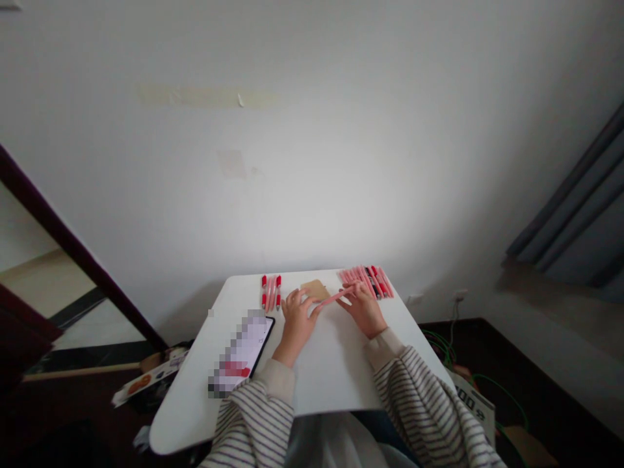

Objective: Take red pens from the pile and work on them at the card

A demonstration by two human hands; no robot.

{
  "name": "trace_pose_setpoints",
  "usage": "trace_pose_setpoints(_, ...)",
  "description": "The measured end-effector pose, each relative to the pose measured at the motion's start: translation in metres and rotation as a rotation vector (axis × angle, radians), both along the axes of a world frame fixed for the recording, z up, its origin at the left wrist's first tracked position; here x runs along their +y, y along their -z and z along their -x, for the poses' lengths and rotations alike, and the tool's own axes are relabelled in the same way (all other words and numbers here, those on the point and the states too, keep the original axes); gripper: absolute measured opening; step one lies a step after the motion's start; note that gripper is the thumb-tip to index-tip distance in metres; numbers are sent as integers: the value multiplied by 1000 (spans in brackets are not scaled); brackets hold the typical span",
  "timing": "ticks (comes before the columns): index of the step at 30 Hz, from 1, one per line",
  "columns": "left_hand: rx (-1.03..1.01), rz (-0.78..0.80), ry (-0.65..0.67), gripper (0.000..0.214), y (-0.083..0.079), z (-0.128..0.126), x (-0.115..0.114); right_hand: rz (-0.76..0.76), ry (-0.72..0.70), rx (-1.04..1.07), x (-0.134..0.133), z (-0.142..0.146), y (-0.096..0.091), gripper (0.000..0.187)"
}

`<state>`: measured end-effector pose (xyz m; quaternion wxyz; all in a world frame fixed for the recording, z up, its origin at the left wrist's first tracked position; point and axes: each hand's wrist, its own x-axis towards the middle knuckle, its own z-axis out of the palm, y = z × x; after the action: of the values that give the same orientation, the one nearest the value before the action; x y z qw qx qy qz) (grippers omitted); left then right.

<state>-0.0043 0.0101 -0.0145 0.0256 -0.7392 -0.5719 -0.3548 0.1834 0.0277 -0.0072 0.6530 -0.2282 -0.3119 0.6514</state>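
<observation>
A slim pink pen (pixel 334 298) is held level above the table between my two hands. My left hand (pixel 297 323) pinches its left end between thumb and fingers. At the other end, my right hand (pixel 365 311) has its fingers closed on the pen. Behind my right hand lies a row of several pink pens (pixel 389 286), with black and red ones among them. A smaller group of red and pink pens (pixel 271 292) lies left of my left hand. Just beyond my hands is a flat tan piece (pixel 316 288), partly covered by my fingers.
The white table (pixel 331 377) stands close to a pale wall. A phone (pixel 244 354) with a lit, partly blurred screen lies on its left side. Green cables (pixel 443 344) and a box (pixel 475 403) are on the floor to the right.
</observation>
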Motion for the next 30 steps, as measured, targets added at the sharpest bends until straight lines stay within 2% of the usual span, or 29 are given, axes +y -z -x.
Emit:
trace_pose_setpoints(3, 94, 84, -57, 36, 0, 1, -4, 33, -96, 182, 0, -5, -3, 26)
trace_pose_setpoints(6, 163, 163, -75, 44, 0, 2, -9, -26, -125, 232, 0, -10, -5, 23)
trace_pose_setpoints(9, 185, 197, -57, 41, 0, 3, -11, -81, -97, 124, 1, -13, -6, 35)
trace_pose_setpoints(15, 163, 159, -58, 36, 5, 5, -9, -166, 130, -286, 5, -15, -4, 46)
trace_pose_setpoints(19, 159, 151, -48, 31, 6, 5, -9, -148, 151, -284, 6, -14, -5, 51)
trace_pose_setpoints(23, 158, 164, -41, 27, 4, 6, -10, -100, 123, -205, 6, -11, -5, 43)
trace_pose_setpoints(26, 159, 157, -53, 27, 2, 6, -13, -92, 126, -168, 8, -11, -4, 46)
trace_pose_setpoints(30, 157, 130, -63, 27, -1, 6, -15, -139, 111, -260, 10, -15, 0, 48)
